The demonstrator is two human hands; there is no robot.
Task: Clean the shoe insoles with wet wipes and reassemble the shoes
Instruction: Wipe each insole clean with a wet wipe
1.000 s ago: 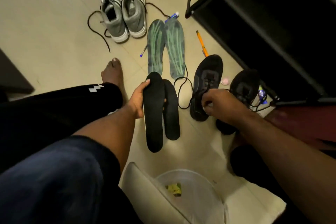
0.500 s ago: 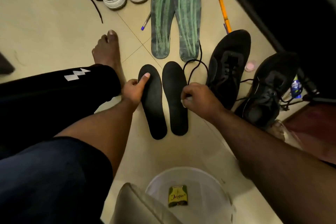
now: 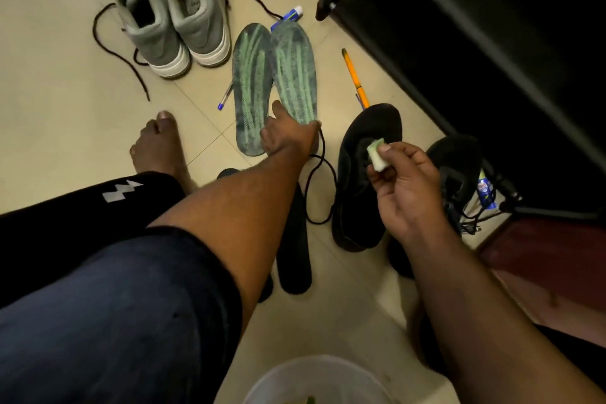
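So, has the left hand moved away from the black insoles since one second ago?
Yes. The left hand has left the black insoles on the floor and reached forward, away from the body, to the heel end of the green insoles.

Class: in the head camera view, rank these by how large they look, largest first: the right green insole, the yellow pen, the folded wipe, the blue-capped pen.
1. Right green insole
2. Yellow pen
3. Blue-capped pen
4. Folded wipe, though it is nearer the camera

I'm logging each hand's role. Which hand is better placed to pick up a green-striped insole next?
Left. The left hand already rests on the near ends of the green-striped insoles, while the right hand is off to the side, pinching a folded wipe.
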